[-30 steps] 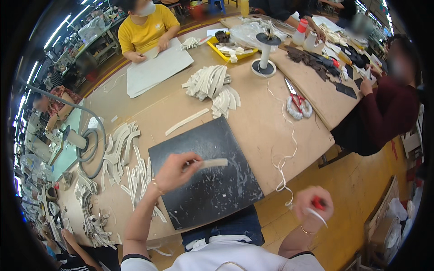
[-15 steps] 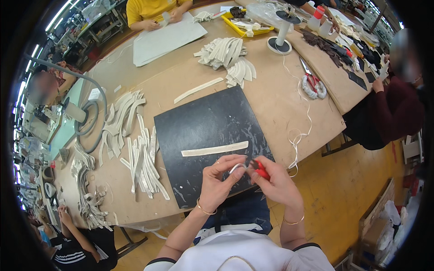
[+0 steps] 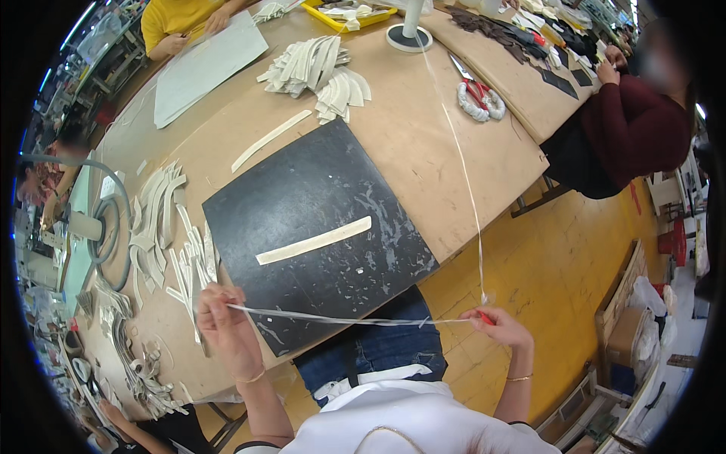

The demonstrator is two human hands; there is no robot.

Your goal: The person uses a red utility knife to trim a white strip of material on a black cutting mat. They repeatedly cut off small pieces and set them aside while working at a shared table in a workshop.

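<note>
At about eight o'clock the left hand (image 3: 225, 327) was closed in a pinch on one end of a thin white tape (image 3: 340, 320), just over the near corner of the black mat (image 3: 318, 197). The tape's long axis ran nearly level — from nine toward three o'clock — stretched taut across the person's lap to the right hand (image 3: 505, 327), which gripped it along with a small red tool (image 3: 486, 318), fingers curled shut. From there the tape turned and ran up toward twelve o'clock, to the spool stand (image 3: 411, 32) at the table's far edge. On the mat lay a cream strip (image 3: 314, 240), its length tilted toward two o'clock — well apart from both hands. Red-handled scissors (image 3: 475, 88) sat at one o'clock on the table (image 3: 408, 144).
</note>
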